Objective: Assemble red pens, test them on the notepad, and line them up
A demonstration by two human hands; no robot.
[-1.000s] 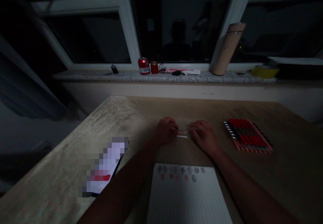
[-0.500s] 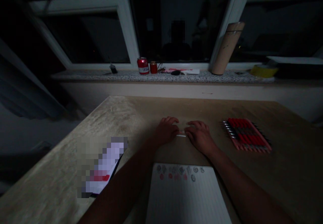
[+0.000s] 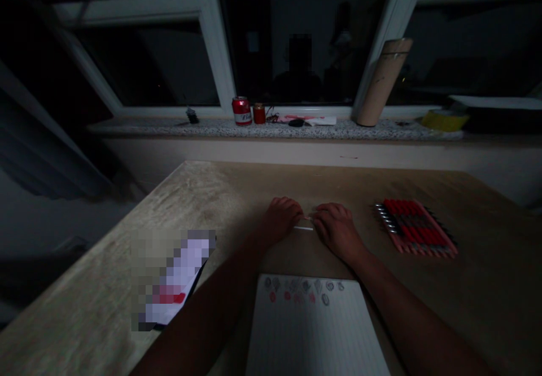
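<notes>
My left hand (image 3: 284,217) rests over the table with its fingers curled in. Facing it, my right hand (image 3: 336,226) has its thumb and fingers drawn together. A short, thin, pale reddish piece (image 3: 307,218) spans the small gap between the fingertips of both hands; its kind is too small and dim to make out. Just in front of it lies a thin white stick (image 3: 304,228) on the table, close to both hands. Nearer to me is a lined notebook page (image 3: 313,336) with rows of small grey and red drawings along its top.
A row of red and black pens (image 3: 417,227) lies at the right of the table (image 3: 237,187). At the left is a lit phone (image 3: 178,280), partly blurred. On the windowsill stand a red can (image 3: 241,111), a small red jar (image 3: 259,113) and a tall tan cylinder (image 3: 384,82).
My fingers have curled in, and both hands now pinch the thin piece, held slightly higher than before. The white stick, notebook and pens have stayed in place.
</notes>
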